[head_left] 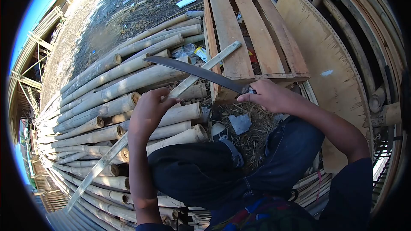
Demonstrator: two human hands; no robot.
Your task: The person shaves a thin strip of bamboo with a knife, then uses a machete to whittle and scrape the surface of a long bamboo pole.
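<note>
Bamboo strip (150,120): the long split slat I am working on; it runs slantwise from low on my left up to its cut end over the wooden pallet (239,30), passing through my left hand and under the blade.
Bamboo poles (107,102): a wide stack of round stems lying side by side beneath the strip, cut ends facing me.
Wooden pallet: slatted, tilted up ahead of me, its near edge just beyond my right hand.
Plywood sheet (329,60): curved-edged board leaning to the right of the pallet.
Machete (192,72): long dark blade, lying across the strip above my left hand, tip pointing to my left.
Right hand (267,96): fingers wrapped tight around the machete handle, near the pallet's corner.
Left hand (149,109): fingers curled and clamped on the strip about midway along it, thumb side toward the blade.
Knees: my dark trousers fill the lower middle, over straw and scraps.
</note>
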